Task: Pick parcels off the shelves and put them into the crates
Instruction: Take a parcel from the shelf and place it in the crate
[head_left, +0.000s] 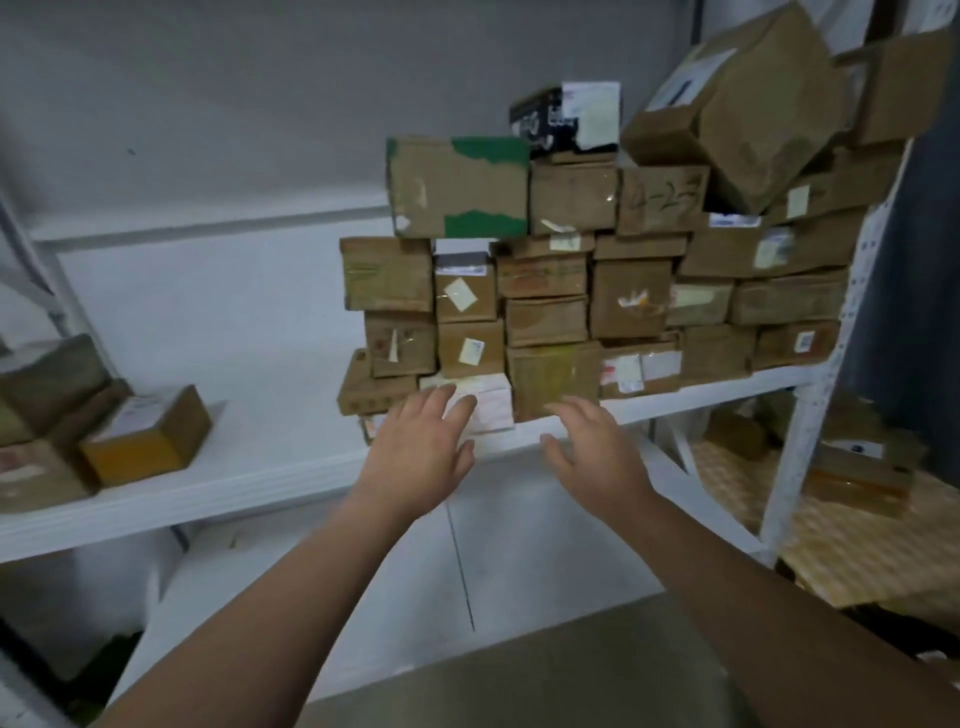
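A tall stack of brown cardboard parcels (628, 299) stands on the white shelf (249, 431), right of centre. Both of my arms reach toward its bottom row. My left hand (421, 452) is open, fingers spread, with its fingertips over a small white parcel (491, 402) at the shelf's front edge. My right hand (597, 452) is open too, fingertips just below a brown parcel (553, 379) beside the white one. Neither hand holds anything.
A few parcels (145, 436) sit at the shelf's left end. A large box (748, 98) leans tilted on top of the stack at the right. More parcels (857, 467) lie on a lower shelf at right. A brown cardboard surface (545, 686) lies below my arms.
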